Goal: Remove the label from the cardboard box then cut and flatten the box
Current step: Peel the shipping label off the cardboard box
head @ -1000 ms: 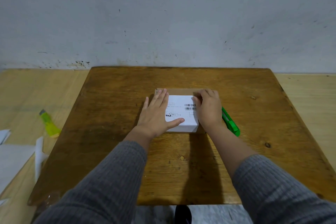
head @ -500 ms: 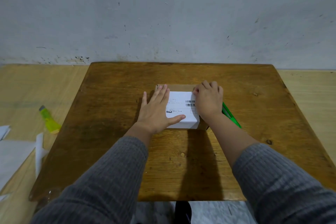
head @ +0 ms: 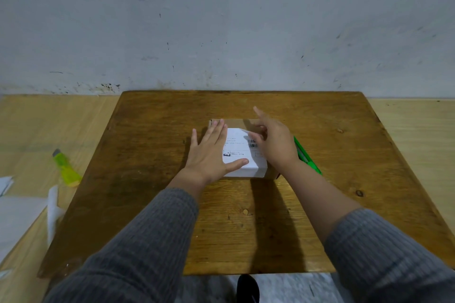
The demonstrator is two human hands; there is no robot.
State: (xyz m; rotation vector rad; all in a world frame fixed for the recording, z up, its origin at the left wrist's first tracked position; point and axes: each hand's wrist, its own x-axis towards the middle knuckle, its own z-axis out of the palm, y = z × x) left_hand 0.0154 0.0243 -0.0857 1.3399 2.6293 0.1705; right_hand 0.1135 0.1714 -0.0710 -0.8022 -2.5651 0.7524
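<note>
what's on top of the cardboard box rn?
On the small brown cardboard box: a white printed shipping label, its far corner lifted, pinched by the right hand. The left hand lies flat across its left side. Whatever lies beneath both hands is hidden.

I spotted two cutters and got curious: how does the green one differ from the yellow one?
The green cutter lies on the wooden table, right beside the cardboard box; the yellow cutter lies off the table, on the lighter surface to the left. The green one is partly hidden behind the right hand; the yellow one shows whole. Neither is being held.
</note>
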